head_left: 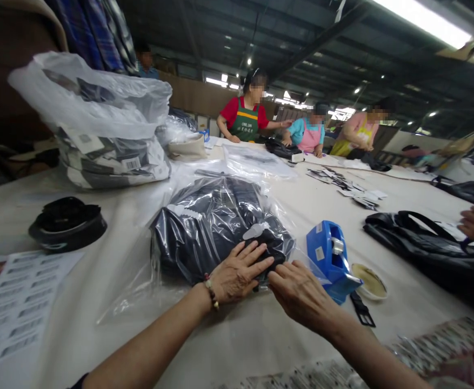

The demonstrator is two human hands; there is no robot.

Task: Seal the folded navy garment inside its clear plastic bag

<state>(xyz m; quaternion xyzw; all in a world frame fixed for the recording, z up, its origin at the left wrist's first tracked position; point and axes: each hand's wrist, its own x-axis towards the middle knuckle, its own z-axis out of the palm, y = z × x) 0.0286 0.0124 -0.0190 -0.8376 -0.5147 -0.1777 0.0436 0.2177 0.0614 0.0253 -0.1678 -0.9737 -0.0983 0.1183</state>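
While the left hand (240,273) lies flat, fingers spread, on a bulky black bundle (204,219) wrapped in clear glossy plastic (127,292), the right hand (297,286) curls just beside it at the wrapping's edge, its grip impossible to tell. The bundle rests on the off-white tabletop (180,348), left of a blue plastic tape dispenser (318,251).

One view, worn on the head

A single camera sits on the person's head, facing forward and down over the bench (297,208). It is close above the work: the left hand (237,274) and the right hand (297,289) reach in from the bottom edge to just below mid-frame, at a black bundle in clear plastic (212,232). The wide angle also takes in co-workers (245,123), farther off across the bench, and a roof light (427,22) at top right.
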